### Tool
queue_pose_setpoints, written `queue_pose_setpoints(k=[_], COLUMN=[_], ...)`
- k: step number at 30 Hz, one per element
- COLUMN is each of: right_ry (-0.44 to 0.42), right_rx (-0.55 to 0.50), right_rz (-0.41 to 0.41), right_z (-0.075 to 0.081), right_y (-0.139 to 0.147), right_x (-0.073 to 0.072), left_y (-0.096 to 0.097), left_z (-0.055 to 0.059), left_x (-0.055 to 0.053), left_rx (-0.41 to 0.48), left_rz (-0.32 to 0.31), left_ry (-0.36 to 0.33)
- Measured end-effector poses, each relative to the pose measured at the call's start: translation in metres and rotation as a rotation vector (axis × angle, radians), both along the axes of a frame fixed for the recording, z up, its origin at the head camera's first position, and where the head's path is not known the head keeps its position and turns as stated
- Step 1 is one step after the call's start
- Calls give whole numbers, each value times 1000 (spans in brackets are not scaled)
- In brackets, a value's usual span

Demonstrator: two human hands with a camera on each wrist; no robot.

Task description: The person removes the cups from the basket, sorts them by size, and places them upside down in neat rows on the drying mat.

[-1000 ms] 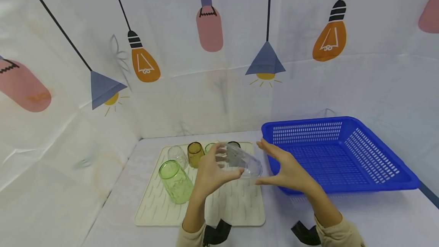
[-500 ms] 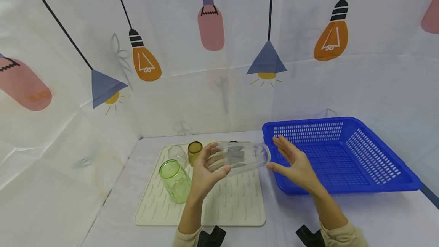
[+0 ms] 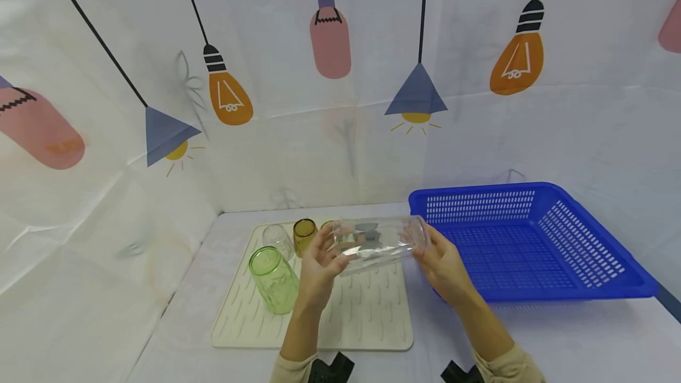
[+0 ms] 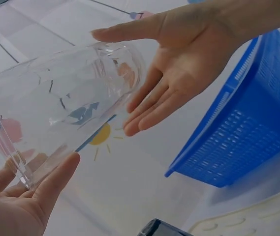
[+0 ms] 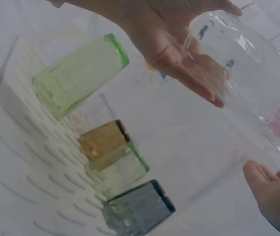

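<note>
A clear drinking glass lies sideways in the air above the cream ribbed mat. My left hand holds its left end, thumb at the front and fingers behind. At its right end is my right hand, thumb and fingers around the edge. In the left wrist view, that hand has thumb and fingers spread either side of the glass end, fingers nearly straight. A tall green glass, an amber glass and another clear glass stand on the mat, left of the held glass.
A blue perforated basket stands on the white table right of the mat. A dark grey glass and a small green glass show on the mat in the right wrist view. A white sheet with printed lamps hangs behind.
The glass has turned from tilted to nearly level between the hands. My right hand, apart from it half a second ago, has moved left onto its right end. My left hand still holds it.
</note>
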State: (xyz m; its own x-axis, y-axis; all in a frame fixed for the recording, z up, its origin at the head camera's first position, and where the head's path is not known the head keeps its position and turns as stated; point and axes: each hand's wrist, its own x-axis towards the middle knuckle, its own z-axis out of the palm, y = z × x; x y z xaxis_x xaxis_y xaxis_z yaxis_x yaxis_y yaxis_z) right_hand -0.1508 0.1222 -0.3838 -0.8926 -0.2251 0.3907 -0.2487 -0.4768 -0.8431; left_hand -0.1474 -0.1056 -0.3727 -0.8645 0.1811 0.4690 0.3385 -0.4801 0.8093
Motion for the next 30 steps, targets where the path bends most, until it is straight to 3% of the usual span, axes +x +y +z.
queue_pose_setpoints(k=[6,11,14,16,19,23,27,30], right_ry=[63,96,94,109,151,143,19,-28], right_rx=[-96,-100,-142,-168,-183,-101,132,268], right_rz=[91,60,44,35,10,-77,-208,-251], right_z=[0,5,10,13,15,14,15,15], right_y=[-10,-15,-17,-18,-19,-20,-24,-30], right_x=[-3,-3,-3,-5,-9,-14,-14,-15], left_y=[4,4,2,0,-5,-11,-23,-38], left_z=[-4,-7,-9,-9,-10,-6,0,1], left_x=[-2,0,0,1,5,15,26,31], left_rx=[69,75,36,-46,-223,-421,-464,-487], left_rz=[-58,-68,-69,-42,81,360,585,739], left_ry=[23,-27,-41,-14,69,128,253,371])
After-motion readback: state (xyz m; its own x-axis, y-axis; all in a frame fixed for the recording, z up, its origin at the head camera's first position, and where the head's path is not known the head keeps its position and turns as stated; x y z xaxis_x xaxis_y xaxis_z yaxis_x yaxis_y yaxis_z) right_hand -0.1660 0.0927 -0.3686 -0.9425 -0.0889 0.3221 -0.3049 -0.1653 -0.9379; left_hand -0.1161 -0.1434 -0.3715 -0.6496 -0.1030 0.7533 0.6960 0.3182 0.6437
